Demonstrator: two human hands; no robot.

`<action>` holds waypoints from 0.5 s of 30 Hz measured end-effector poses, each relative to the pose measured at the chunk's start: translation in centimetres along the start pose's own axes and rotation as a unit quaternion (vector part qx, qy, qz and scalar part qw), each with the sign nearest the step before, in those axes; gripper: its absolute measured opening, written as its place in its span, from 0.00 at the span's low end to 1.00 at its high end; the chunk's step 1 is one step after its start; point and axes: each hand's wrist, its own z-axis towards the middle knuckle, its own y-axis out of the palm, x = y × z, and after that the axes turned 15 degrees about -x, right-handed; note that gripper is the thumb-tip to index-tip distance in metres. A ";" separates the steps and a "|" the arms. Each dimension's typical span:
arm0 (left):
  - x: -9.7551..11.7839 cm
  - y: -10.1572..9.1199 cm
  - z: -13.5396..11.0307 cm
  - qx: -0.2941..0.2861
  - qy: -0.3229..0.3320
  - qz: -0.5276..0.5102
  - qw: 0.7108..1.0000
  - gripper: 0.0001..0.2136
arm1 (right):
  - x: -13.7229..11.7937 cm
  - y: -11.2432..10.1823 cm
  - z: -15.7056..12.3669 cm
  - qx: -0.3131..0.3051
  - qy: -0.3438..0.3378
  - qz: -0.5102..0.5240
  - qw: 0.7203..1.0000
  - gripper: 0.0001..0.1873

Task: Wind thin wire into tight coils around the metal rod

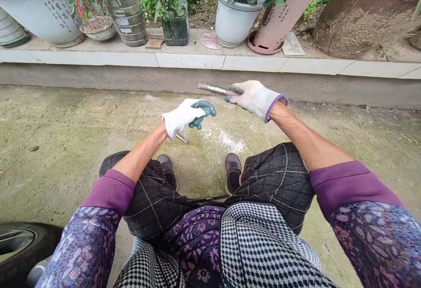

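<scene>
Two gloved hands, two metal rods. Left hand [184, 116] fist clenched around short rod [180, 137], end poking out below. Right hand [255, 97] fingers grasping longer rod [215, 89], held level above concrete ground [66, 139]. Two shoes [233, 167] below. Six plant pots [234, 23] line the ledge behind.

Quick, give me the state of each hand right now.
Left hand: closed around a short metal rod that sticks out below the fist.
Right hand: closed on a threaded metal bar, held level.
</scene>
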 end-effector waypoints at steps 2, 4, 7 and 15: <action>-0.4 -0.1 -0.2 -0.008 -0.006 0.006 1.000 0.11 | -0.3 -0.1 -0.5 -0.001 -0.008 0.086 0.996 0.14; -0.8 -0.2 -0.3 -0.008 -0.005 0.009 1.000 0.11 | -0.8 -0.1 -1.0 -0.011 -0.017 0.178 0.984 0.13; -1.1 -0.5 -0.2 0.006 0.007 -0.001 1.000 0.10 | -1.3 -0.4 -2.0 -0.056 -0.055 0.278 0.957 0.16; -1.9 -2.2 0.7 -0.003 0.016 0.130 0.991 0.09 | -1.0 0.4 -3.0 -0.289 -0.116 0.151 0.938 0.16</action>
